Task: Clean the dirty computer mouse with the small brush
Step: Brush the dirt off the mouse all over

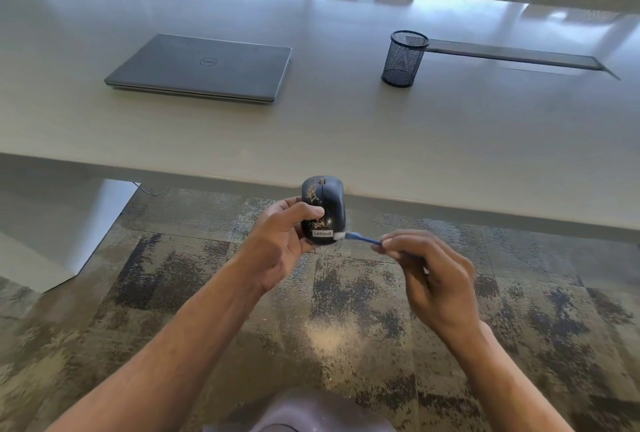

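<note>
We grip the speckled mouse (322, 209) in our left hand (282, 241); right hand (433, 279) fingers pinch the brush (360, 238). Loose grime may drop onto the carpet (207, 275), or the mouse slip.

- Your mouse (323, 209) is black, flecked with tan specks, and carries a white label with dark lettering.
- Your brush (360, 238) has a blue handle and white bristles.
- The laptop (201, 67) in front of you is plain grey.
- The pen cup (404, 59) is black wire mesh.
- The worktop (346, 126) is pale beige.
- The carpet (207, 293) beneath you is mottled in brown, tan and dark grey patches.
</note>
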